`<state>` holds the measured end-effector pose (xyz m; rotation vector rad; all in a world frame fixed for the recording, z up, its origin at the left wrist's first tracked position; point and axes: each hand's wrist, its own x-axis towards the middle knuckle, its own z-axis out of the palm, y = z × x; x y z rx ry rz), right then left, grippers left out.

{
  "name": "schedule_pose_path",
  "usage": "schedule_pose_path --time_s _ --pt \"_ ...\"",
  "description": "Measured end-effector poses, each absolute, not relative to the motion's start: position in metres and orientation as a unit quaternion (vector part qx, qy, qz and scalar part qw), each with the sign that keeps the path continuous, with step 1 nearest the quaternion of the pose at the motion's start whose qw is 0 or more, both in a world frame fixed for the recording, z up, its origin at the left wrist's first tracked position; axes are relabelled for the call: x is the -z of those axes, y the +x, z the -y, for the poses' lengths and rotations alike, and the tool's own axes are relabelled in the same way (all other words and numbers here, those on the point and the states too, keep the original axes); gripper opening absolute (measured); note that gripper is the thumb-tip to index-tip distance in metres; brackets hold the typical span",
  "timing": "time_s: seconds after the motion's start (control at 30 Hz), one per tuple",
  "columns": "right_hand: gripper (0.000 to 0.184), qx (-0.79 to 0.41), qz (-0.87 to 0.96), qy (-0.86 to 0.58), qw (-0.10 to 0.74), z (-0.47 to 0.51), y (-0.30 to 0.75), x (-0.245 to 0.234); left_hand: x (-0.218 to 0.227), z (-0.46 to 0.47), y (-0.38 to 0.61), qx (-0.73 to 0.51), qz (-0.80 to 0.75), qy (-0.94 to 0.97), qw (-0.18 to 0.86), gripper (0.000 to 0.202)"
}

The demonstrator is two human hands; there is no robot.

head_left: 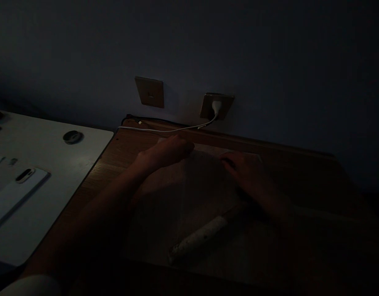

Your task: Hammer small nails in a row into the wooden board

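Note:
In dim light, a thin pale sheet (164,205), which looks like paper, lies on the wooden tabletop (111,158). My left hand (175,149) rests at its far edge with the fingers curled in; whatever they hold is hidden. My right hand (243,166) is at the far right part of the sheet, fingers bent and thumb side turned inward; I cannot make out what is in them. Nearer to me, a long tool with a pale, worn handle (198,238) lies slantwise on the sheet. Its darker, thinner end runs toward my right forearm and fades into shadow.
A white table (53,148) adjoins on the left, bearing a white phone (19,193) and a dark ring-shaped object (72,137). On the wall are a socket with a white plug (217,107) and another plate (150,92). A white cable (164,130) runs along the back edge.

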<state>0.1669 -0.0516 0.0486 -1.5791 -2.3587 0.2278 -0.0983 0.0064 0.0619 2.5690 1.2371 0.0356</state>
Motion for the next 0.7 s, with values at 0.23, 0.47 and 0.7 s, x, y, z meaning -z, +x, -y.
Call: schedule_pose_path --time_s 0.23,0.47,0.7 --pt "0.023 -0.095 0.801 -0.585 0.087 0.049 0.159 -0.050 -0.061 -0.008 -0.101 -0.031 -0.398 0.904 0.153 0.027" --pt "0.026 -0.096 0.802 -0.585 0.066 0.037 0.147 -0.053 -0.060 -0.007 -0.096 -0.073 -0.394 0.902 0.159 0.027" --pt "0.026 -0.102 0.799 -0.588 0.069 0.033 0.134 -0.057 -0.053 -0.005 -0.091 -0.084 -0.380 0.908 0.154 0.025"
